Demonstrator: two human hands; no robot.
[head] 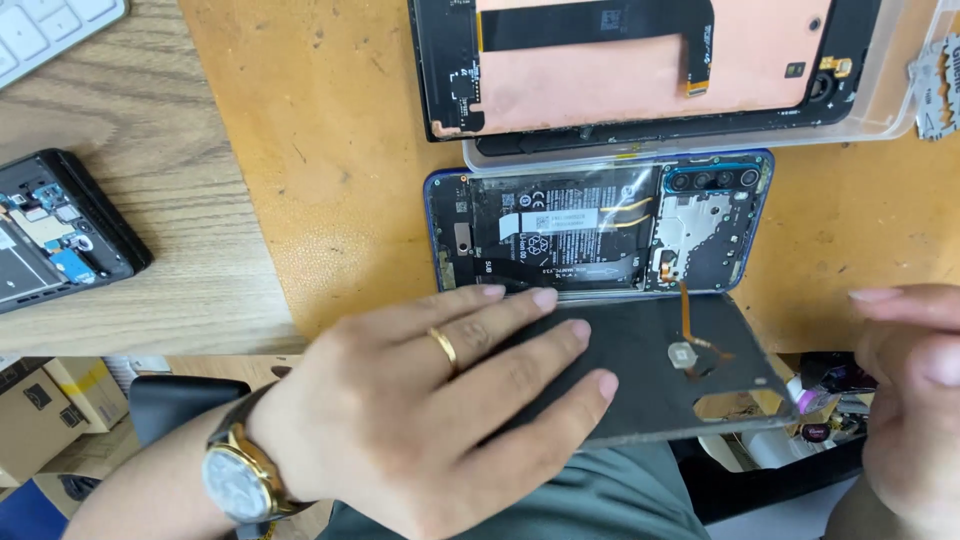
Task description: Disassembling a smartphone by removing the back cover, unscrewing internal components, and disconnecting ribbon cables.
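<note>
A: State the count of devices in view.

B: Three. One opened phone (600, 225) lies at the middle of the orange mat (330, 180), its battery and circuit board exposed. One larger opened tablet (640, 65) sits above it in a clear tray (880, 115). A second opened phone (60, 225) lies well apart at the left on the bare wooden counter (170, 200).

A: And loose parts?

B: One dark back cover (660, 365), tilted up from the middle phone's near edge and joined to it by one thin orange ribbon cable (700, 335). One razor blade (940, 85) at the upper right. One keyboard (50, 25) corner at the upper left.

A: Hand status?

B: The left hand (440, 400) lies flat on the back cover, fingers spread and extended, not curled around it. It wears one ring and one wristwatch. The right hand (905, 400) is at the right edge, near the cover's corner but apart from it; whether its fingers are closed cannot be determined.

A: Clearances?

B: The cover overhangs the counter's near edge. Open mat remains left and right of the middle phone.
</note>
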